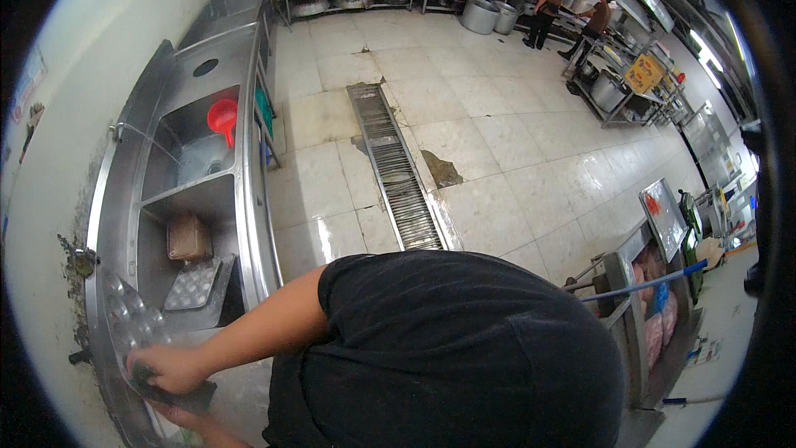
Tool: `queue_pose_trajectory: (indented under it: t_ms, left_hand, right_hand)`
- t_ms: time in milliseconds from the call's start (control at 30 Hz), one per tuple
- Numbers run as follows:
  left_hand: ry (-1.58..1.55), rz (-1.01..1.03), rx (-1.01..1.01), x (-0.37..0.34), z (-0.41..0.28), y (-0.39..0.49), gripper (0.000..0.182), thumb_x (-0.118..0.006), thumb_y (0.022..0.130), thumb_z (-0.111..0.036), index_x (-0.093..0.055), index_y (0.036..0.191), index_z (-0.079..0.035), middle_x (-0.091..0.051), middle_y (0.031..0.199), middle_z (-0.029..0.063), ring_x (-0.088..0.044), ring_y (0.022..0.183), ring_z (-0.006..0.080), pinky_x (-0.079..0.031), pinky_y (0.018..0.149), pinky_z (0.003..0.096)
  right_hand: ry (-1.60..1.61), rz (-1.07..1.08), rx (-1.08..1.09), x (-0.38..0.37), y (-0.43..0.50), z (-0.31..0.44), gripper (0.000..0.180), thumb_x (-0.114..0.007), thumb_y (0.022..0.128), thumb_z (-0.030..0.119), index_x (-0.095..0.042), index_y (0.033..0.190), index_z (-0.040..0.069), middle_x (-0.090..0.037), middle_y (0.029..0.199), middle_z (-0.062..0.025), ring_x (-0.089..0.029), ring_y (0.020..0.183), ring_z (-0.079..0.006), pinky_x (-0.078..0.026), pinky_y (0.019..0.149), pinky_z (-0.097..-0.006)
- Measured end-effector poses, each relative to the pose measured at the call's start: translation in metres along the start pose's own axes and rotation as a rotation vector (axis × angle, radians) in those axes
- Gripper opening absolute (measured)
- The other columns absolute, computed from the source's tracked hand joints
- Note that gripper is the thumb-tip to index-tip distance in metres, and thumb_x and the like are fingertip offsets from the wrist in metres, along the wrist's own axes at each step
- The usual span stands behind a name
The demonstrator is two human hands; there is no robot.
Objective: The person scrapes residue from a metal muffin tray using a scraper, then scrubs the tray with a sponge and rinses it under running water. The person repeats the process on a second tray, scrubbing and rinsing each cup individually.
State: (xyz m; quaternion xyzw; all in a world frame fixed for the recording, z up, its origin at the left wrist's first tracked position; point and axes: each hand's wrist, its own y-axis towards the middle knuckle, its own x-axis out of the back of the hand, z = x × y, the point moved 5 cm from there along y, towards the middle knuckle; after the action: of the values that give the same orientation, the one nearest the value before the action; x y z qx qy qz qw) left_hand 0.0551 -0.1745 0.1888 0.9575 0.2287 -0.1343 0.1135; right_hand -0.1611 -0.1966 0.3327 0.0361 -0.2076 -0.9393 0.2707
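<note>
My right hand (171, 368) is closed on a dark green scouring pad (142, 373), against the lower end of a shiny tray with round hollows (127, 317). The tray stands tilted at the sink's back edge. My left hand (177, 415) is just below, partly hidden under a dark flat piece (196, 395); its grip is unclear. In the nearer sink basin (186, 199), another tray with round hollows (193, 286) lies on a flat metal tray (221, 302), beside a brown block-shaped container (188, 238).
Water runs into the farther basin, which holds a red dipper (222, 118). A metal floor drain grate (398, 174) crosses the tiles near broken patches (440, 169). At right stands a steel basin (622, 323) with raw meat (654, 330). Two people (547, 6) stand far off near pots.
</note>
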Motion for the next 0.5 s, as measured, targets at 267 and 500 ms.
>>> queue_pose_trajectory:
  t_ms: [267,500]
  left_hand:
    - [0.768,0.145,-0.343,-0.016,-0.048,0.001,0.075,-0.056,0.091,-0.013,-0.03,0.16,0.003,-0.036,0.162,0.0267,-0.041,0.147,0.0391,-0.032,0.121,0.0506]
    - [0.634,0.088,0.025,-0.066,-0.071,-0.058,0.081,-0.052,0.086,-0.004,-0.025,0.163,-0.002,-0.04,0.158,0.0227,-0.043,0.143,0.036,-0.03,0.122,0.0489]
  right_hand:
    - [-0.564,0.292,0.339,0.016,0.022,-0.012,0.04,-0.081,0.077,0.017,-0.068,0.115,0.013,-0.07,0.113,-0.0153,-0.064,0.112,-0.0403,-0.049,0.091,-0.0522]
    - [-0.981,0.292,0.629,0.028,0.021,-0.045,0.032,-0.071,0.084,0.02,-0.072,0.116,0.018,-0.071,0.123,-0.0074,-0.053,0.132,-0.0358,-0.039,0.108,-0.0537]
